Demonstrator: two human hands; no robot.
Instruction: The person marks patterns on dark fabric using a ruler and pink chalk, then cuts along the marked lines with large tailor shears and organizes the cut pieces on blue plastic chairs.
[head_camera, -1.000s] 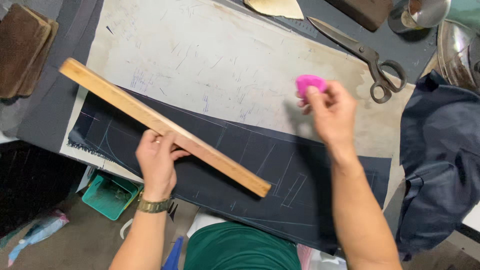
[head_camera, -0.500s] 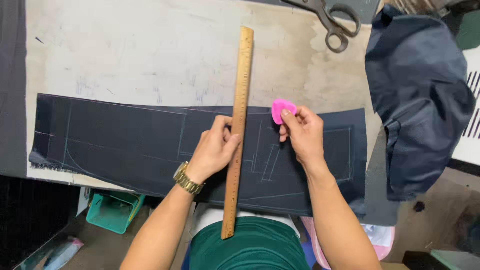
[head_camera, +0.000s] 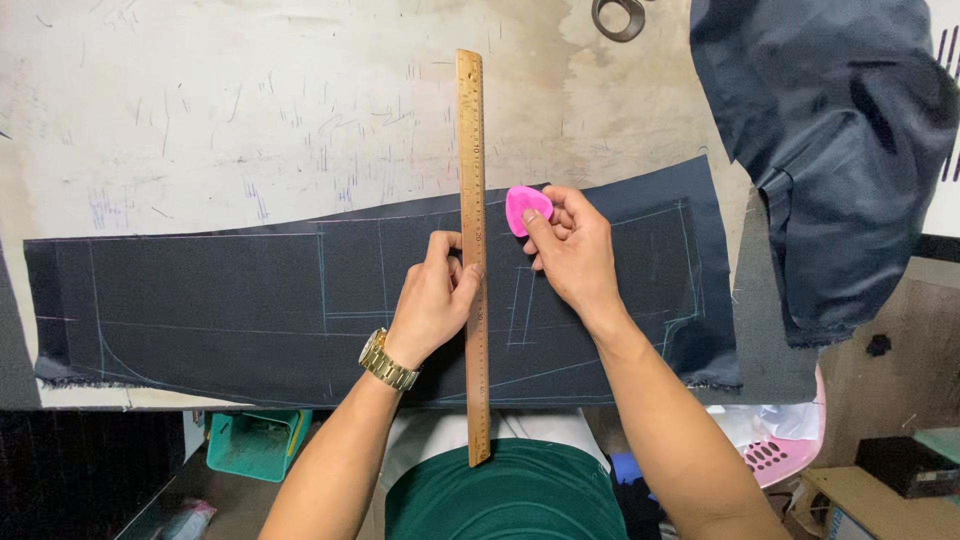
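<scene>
A long strip of dark navy fabric (head_camera: 220, 300) with pale chalk lines lies across the front of a worn white table (head_camera: 250, 130). A wooden ruler (head_camera: 472, 180) stands upright across the fabric, its lower end past the table edge. My left hand (head_camera: 432, 300), with a gold watch at the wrist, presses the ruler flat from the left. My right hand (head_camera: 570, 250) sits just right of the ruler and pinches a pink piece of tailor's chalk (head_camera: 526, 207) above the cloth.
A heap of dark navy cloth (head_camera: 830, 140) hangs over the table's right end. Scissor handles (head_camera: 620, 15) show at the top edge. Under the table are a teal bin (head_camera: 255, 440), a pink basket (head_camera: 780, 450) and a cardboard box (head_camera: 880, 500).
My left hand swung the ruler from a diagonal lie to upright across the fabric. My right hand came down with the pink chalk to the ruler's right side. The view shifted right.
</scene>
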